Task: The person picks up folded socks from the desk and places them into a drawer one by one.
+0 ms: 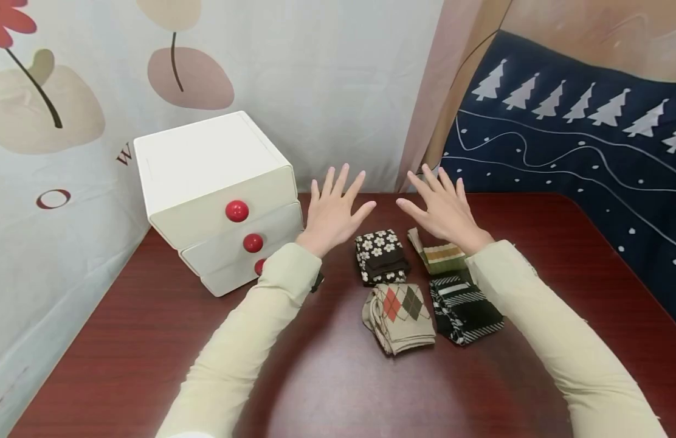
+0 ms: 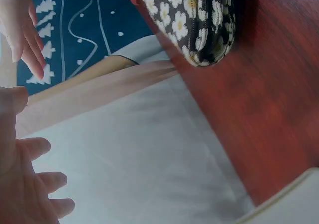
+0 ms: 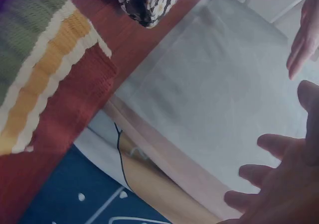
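Observation:
My left hand (image 1: 334, 213) hovers with spread fingers between the white drawer unit and the socks, holding nothing. Opposite it, my right hand (image 1: 444, 210) is spread the same way above the striped sock pair. Four folded bundles lie in two rows: black socks with white flowers (image 1: 379, 249), green socks with orange and white stripes (image 1: 444, 258), beige argyle socks (image 1: 400, 316) and black-and-white patterned socks (image 1: 466, 310). The right forearm partly hides the green pair. In the right wrist view, the striped socks (image 3: 55, 74) also show a rust-red end.
A white drawer unit (image 1: 214, 176) with red knobs stands at the back left of the dark red table (image 1: 168, 353). Its drawers look closed. Behind hang a pale curtain (image 1: 338, 91) with flower shapes and a navy cloth (image 1: 568, 140) with white trees.

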`<action>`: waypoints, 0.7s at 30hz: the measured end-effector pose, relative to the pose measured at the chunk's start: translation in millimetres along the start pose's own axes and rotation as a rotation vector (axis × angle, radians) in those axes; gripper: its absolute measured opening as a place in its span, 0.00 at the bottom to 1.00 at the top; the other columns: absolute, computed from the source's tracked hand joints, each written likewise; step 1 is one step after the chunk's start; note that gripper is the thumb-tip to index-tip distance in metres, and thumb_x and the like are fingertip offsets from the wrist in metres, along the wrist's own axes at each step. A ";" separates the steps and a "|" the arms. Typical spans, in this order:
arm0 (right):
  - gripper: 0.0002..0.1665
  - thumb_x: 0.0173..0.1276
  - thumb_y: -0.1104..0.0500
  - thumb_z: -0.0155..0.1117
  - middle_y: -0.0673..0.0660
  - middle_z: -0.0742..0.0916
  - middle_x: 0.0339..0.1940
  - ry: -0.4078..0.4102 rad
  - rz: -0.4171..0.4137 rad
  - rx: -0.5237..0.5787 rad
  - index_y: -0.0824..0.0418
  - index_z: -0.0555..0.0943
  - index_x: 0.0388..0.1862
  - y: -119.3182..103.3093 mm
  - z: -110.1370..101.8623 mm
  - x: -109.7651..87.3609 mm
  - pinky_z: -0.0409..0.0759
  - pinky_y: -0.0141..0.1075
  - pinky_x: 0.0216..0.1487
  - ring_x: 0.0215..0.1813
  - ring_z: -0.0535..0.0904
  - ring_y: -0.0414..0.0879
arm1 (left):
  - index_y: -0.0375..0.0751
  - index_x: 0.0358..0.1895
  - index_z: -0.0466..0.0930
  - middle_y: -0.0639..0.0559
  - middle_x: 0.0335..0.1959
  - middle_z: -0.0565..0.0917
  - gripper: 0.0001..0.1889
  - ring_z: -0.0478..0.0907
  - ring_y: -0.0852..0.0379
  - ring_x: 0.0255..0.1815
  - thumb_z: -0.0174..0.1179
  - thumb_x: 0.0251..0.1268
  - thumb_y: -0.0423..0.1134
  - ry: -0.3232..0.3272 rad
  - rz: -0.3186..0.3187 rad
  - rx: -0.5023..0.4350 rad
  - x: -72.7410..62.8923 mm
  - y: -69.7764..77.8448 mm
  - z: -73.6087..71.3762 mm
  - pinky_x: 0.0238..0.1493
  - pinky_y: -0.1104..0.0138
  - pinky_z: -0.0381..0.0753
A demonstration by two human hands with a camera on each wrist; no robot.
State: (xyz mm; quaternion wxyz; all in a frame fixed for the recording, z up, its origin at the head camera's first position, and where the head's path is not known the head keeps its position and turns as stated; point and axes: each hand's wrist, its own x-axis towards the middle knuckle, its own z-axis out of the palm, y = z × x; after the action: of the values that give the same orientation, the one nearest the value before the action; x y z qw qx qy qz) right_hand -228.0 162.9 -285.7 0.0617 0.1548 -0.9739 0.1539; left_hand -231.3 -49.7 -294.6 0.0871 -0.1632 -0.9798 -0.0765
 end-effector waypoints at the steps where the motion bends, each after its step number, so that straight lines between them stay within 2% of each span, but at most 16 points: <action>1: 0.42 0.63 0.33 0.41 0.59 0.50 0.70 0.008 -0.016 -0.007 0.52 0.52 0.70 -0.1 -2.0 -2.0 0.27 0.55 0.62 0.70 0.33 0.54 | 0.59 0.70 0.41 0.51 0.70 0.39 0.33 0.30 0.51 0.69 0.31 0.63 0.65 0.012 0.012 0.004 -2.9 -1.4 -2.6 0.64 0.49 0.32; 6: 0.39 0.62 0.36 0.48 0.59 0.54 0.70 0.061 -0.094 -0.042 0.52 0.57 0.68 -1.4 -12.6 -12.8 0.32 0.54 0.64 0.70 0.38 0.54 | 0.58 0.69 0.45 0.50 0.70 0.43 0.34 0.33 0.50 0.69 0.37 0.62 0.64 0.089 0.106 0.008 -20.9 -11.0 -16.8 0.63 0.48 0.35; 11: 0.39 0.61 0.38 0.52 0.59 0.57 0.69 0.076 -0.139 -0.021 0.53 0.60 0.67 -1.9 -21.8 -24.3 0.35 0.53 0.65 0.70 0.43 0.53 | 0.55 0.69 0.50 0.49 0.70 0.46 0.34 0.35 0.50 0.69 0.41 0.61 0.63 0.159 0.206 0.021 -39.6 -21.7 -31.3 0.64 0.48 0.34; 15: 0.39 0.59 0.39 0.56 0.58 0.60 0.68 0.103 -0.193 -0.007 0.54 0.62 0.66 -7.3 -27.6 -31.8 0.36 0.52 0.65 0.69 0.47 0.53 | 0.53 0.69 0.51 0.48 0.70 0.47 0.34 0.34 0.50 0.69 0.43 0.61 0.62 0.185 0.260 0.018 -54.3 -30.2 -47.0 0.64 0.50 0.33; 21: 0.40 0.53 0.41 0.63 0.57 0.64 0.66 0.156 -0.280 0.029 0.55 0.66 0.63 -23.3 -34.8 -39.9 0.37 0.50 0.66 0.68 0.53 0.51 | 0.51 0.68 0.54 0.45 0.69 0.50 0.34 0.40 0.45 0.69 0.49 0.59 0.59 0.247 0.319 0.010 -80.6 -47.9 -76.2 0.62 0.44 0.41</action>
State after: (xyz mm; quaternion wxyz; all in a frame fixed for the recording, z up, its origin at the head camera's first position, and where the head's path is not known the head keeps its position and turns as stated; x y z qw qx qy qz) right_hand -180.3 164.3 -252.9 0.1556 0.2777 -0.9327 0.1694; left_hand -161.0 -132.9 -242.0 0.2184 -0.3051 -0.9238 -0.0764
